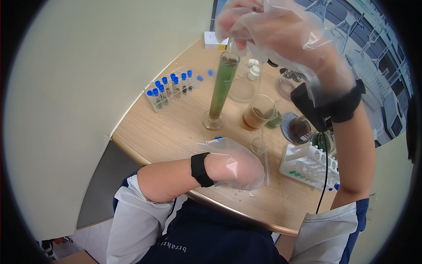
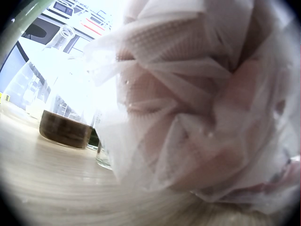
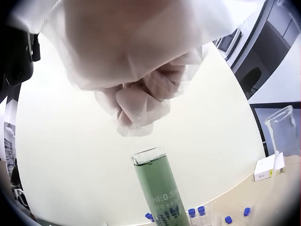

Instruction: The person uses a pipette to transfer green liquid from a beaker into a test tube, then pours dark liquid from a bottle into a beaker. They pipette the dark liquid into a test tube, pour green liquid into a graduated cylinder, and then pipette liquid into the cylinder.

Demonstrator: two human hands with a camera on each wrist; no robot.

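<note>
A tall glass measuring cylinder (image 1: 223,86) of green liquid stands on the table, its bottom part brownish. Over its mouth is my gloved right hand (image 1: 281,33), fingers bent and bunched, pinching a thin clear rod (image 1: 230,45) that reaches down to the rim. In the right wrist view the green liquid stands just under the cylinder's lip (image 3: 149,154), below the fingertips. My left hand (image 1: 235,165), in a loose plastic glove, rests loosely curled near the table's front edge. No held thing shows in it. Beside it lies a slim glass tube (image 1: 267,167).
Left of the cylinder stands a rack (image 1: 171,90) of blue-capped tubes, with loose blue caps behind. A beaker of brown liquid (image 1: 255,118) and an empty flask (image 1: 244,88) are to its right. A white tube rack (image 1: 307,165) stands at the right.
</note>
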